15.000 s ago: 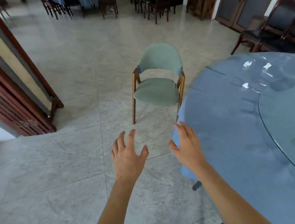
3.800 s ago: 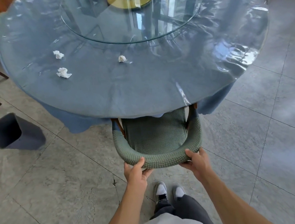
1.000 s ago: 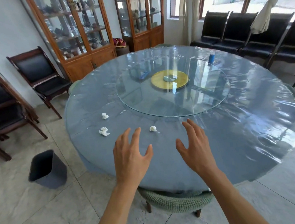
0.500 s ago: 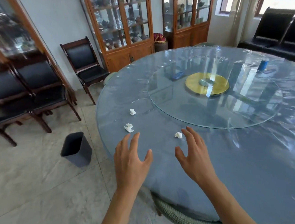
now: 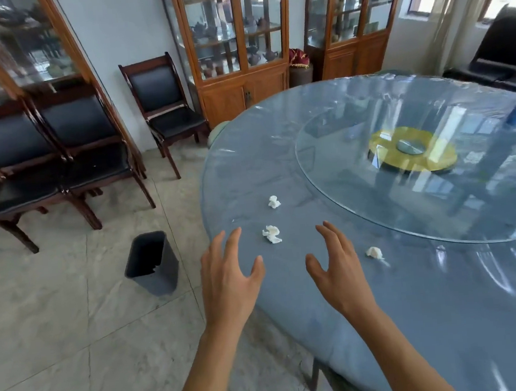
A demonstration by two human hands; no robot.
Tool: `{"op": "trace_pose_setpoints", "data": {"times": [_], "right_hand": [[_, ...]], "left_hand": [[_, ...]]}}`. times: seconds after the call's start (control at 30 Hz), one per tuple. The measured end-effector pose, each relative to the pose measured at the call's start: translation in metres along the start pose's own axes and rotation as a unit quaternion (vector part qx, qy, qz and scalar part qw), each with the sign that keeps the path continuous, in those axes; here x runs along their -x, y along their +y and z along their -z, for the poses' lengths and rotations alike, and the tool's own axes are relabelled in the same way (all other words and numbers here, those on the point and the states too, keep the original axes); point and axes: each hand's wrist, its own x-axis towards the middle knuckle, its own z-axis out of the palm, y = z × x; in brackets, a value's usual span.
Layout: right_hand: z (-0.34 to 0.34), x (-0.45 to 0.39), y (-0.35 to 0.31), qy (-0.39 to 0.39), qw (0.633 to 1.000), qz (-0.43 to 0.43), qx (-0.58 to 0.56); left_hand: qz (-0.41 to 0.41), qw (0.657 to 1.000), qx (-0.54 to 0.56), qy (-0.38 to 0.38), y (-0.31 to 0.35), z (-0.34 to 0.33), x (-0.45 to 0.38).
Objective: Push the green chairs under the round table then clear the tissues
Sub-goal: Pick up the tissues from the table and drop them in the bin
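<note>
I am holding my left hand (image 5: 229, 279) and right hand (image 5: 338, 269) spread and empty. The middle tissue (image 5: 272, 234) is lying just beyond the fingertips, between both hands, slightly nearer the left.

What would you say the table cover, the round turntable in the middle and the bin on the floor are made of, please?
Table cover: probably clear glossy plastic film over blue cloth; it wrinkles and glares. Turntable: apparently clear glass, with a hard rim and reflections. Bin: likely matte dark grey plastic, smooth with thin walls.
</note>
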Motion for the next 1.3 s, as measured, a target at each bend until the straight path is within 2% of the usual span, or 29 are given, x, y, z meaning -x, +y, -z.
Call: {"op": "trace_pose_setpoints", "data": {"times": [0.33,0.77,1.0,1.3], "right_hand": [[-0.063,-0.056,-0.036,0.038,0.997,-0.070,-0.013],[-0.121,-0.162,0.001,0.092,0.980,-0.166,-0.050],[-0.134,-0.220,0.024,0.123,0.960,-0.239,-0.072],[-0.153,-0.238,0.043,0.195,0.915,-0.345,-0.076]], "left_hand": [[-0.023,0.998,0.027,-0.057,-0.070,0.004,-0.092],[-0.074,0.983,0.046,-0.164,-0.082,-0.078,-0.223],[-0.108,0.965,0.032,-0.235,-0.077,-0.132,-0.296],[-0.143,0.926,0.075,-0.341,-0.082,-0.191,-0.345]]}}
